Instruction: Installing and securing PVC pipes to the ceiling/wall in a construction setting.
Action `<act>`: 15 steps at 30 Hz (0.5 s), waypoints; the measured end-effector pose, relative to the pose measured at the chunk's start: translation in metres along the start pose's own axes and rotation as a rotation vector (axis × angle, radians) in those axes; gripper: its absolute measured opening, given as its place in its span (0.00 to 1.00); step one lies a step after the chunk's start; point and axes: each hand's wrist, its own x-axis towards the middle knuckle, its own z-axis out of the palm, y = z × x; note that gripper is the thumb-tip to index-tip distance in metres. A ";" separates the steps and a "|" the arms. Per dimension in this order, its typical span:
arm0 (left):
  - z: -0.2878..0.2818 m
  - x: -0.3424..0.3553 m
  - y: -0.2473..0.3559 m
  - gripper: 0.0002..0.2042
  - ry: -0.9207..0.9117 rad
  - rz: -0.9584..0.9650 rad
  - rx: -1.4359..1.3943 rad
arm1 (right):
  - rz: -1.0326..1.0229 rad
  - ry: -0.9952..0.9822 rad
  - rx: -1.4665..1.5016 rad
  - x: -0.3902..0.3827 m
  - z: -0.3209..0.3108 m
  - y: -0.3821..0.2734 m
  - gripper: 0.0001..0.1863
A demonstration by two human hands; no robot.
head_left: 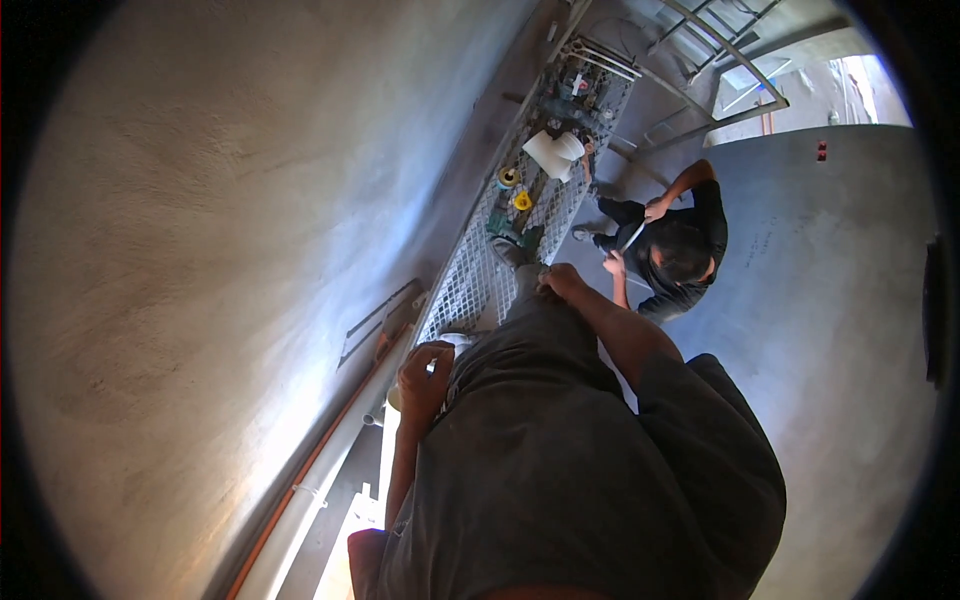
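Though near the white pipe [343, 445], long axis toward upper right, left hand [422, 380] curled; right hand [563, 282] likewise, grips unclear.

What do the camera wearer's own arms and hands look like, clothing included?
The left hand and right hand are both bare, with no gloves visible. The forearms are uncovered too. The dark grey, plain-looking shirt has short, loose sleeves. Finer details on the fingers are too small to tell.
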 end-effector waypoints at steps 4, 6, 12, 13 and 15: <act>-0.002 -0.004 -0.008 0.04 0.031 -0.024 -0.014 | 0.150 -0.093 0.271 -0.005 -0.008 -0.029 0.14; -0.003 -0.005 -0.008 0.04 0.003 -0.050 0.007 | 0.228 -0.146 0.412 -0.002 -0.010 -0.029 0.14; 0.003 0.007 -0.003 0.04 -0.015 -0.055 0.007 | 0.158 -0.138 0.433 0.003 -0.006 -0.017 0.13; 0.002 0.009 -0.001 0.04 -0.013 -0.042 0.016 | 0.161 -0.135 0.438 0.003 -0.006 -0.022 0.13; 0.002 0.011 0.001 0.04 -0.024 -0.054 0.004 | 0.405 -0.099 0.615 0.005 -0.008 -0.030 0.13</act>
